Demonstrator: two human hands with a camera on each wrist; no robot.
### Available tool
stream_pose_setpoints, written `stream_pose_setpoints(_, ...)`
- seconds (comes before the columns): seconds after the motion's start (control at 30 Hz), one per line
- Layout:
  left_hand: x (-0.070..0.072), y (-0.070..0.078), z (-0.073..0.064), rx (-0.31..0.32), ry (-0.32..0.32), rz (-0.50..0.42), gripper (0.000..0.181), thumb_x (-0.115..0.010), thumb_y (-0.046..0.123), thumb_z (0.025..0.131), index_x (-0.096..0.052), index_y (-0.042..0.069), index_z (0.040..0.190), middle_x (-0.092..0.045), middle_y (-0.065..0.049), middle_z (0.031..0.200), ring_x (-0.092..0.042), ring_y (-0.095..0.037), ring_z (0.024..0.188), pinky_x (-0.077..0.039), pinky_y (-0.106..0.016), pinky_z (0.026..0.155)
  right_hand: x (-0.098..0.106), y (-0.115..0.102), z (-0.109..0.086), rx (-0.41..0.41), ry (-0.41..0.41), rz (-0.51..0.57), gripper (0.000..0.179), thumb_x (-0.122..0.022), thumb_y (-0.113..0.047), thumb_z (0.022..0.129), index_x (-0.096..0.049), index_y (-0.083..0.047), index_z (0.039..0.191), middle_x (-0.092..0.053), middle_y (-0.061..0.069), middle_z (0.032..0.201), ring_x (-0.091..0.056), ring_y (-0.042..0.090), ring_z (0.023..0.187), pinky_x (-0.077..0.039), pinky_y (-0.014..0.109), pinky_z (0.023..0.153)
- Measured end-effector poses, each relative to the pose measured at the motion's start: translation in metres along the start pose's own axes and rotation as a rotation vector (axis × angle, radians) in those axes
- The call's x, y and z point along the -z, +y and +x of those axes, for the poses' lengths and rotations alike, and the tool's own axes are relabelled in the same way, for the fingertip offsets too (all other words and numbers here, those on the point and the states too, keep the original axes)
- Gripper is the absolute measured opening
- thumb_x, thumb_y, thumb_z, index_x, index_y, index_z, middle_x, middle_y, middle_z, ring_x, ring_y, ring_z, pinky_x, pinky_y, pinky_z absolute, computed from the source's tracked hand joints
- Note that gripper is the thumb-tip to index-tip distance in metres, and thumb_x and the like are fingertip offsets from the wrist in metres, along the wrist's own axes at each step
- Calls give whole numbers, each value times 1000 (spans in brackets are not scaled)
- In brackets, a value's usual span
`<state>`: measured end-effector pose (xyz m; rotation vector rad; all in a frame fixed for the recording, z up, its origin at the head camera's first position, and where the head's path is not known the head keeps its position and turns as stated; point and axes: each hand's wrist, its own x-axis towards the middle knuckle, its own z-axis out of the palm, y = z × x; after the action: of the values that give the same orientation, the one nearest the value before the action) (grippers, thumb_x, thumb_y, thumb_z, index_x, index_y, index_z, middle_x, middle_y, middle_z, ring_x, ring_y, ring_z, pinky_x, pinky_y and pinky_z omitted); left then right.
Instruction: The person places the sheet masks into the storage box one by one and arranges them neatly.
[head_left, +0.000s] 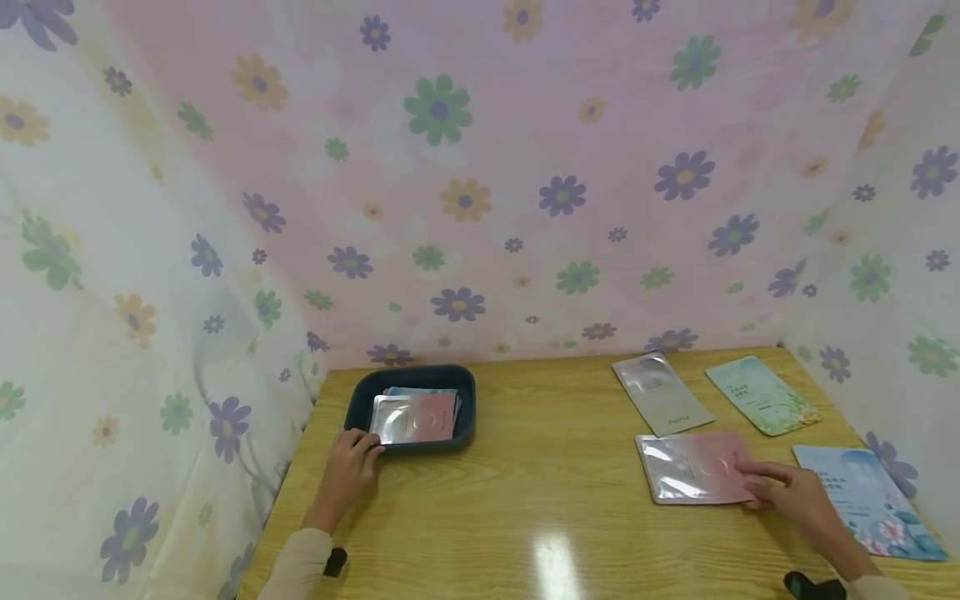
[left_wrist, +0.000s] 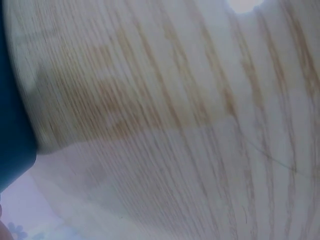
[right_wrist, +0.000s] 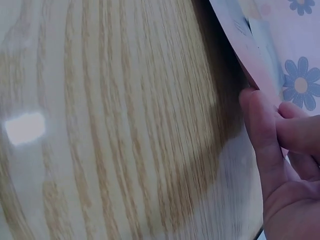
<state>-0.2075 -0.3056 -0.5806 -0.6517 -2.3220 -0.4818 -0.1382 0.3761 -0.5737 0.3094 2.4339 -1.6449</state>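
At the table's left, a dark blue tray (head_left: 467, 425) holds a stack of sachets, with a silver-and-pink sachet (head_left: 414, 418) on top and a blue one partly hidden beneath. My left hand (head_left: 348, 467) grips the tray's near-left rim; the left wrist view shows just the tray's side (left_wrist: 15, 115). On the right, my right hand (head_left: 795, 497) pinches the right edge of another silver-and-pink sachet (head_left: 693, 468) between thumb and fingers. In the right wrist view, that sachet (right_wrist: 250, 62) is tilted, its edge raised above the table.
Behind the held sachet lie a silver-grey sachet (head_left: 663, 396) and a green floral sachet (head_left: 761, 394). A blue floral sachet (head_left: 873, 504) lies by the table's right edge, partly behind my right hand. Flowered cloth (head_left: 525, 233) hangs around the wooden table (head_left: 540, 467) at back and sides.
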Motion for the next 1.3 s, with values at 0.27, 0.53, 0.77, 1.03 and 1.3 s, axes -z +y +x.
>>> stream_pose_setpoints(0.27, -1, 3, 0, 5, 18, -9, 17, -76, 2, 74, -64, 5, 85, -53, -8, 81, -53, -28, 77, -38, -67, 85, -2, 0, -9, 55, 28, 59, 36, -63, -14, 92, -60, 5, 123, -64, -23, 97, -69, 24, 76, -55, 31, 68)
stream_pose_setpoints(0.53, 1, 3, 2, 9, 27, -23, 16, -76, 1, 74, -64, 3, 84, -53, -10, 80, -51, -28, 74, -39, -64, 85, -12, -7, -11, 67, -20, 377, 27, -62, 1, 89, -69, -5, 114, -67, -19, 99, -69, 15, 82, -55, 35, 70)
stream_pose_setpoints(0.77, 6, 4, 1, 25, 6, -20, 14, -76, 1, 75, -65, 3, 84, -54, -10, 80, -52, -28, 76, -39, -65, 86, -28, -24, -11, 76, -37, 450, 30, -63, -1, 89, -67, -6, 118, -66, -19, 101, -67, 8, 87, -55, 33, 72)
stream_pose_setpoints(1.03, 3, 4, 1, 14, 15, -25, 17, -77, 1, 73, -65, 2, 85, -54, -10, 81, -53, -28, 77, -38, -66, 87, -38, -39, -10, 141, -17, 486, 31, -62, 3, 88, -67, -5, 117, -67, -17, 102, -68, 12, 81, -55, 33, 70)
stream_pose_setpoints(1.3, 3, 3, 0, 10, 14, -12, 16, -77, 2, 74, -64, 4, 84, -53, -9, 80, -53, -28, 76, -38, -67, 85, -47, -47, -10, 183, -45, 544, 30, -61, 4, 89, -67, -4, 117, -67, -13, 104, -68, 12, 83, -55, 32, 70)
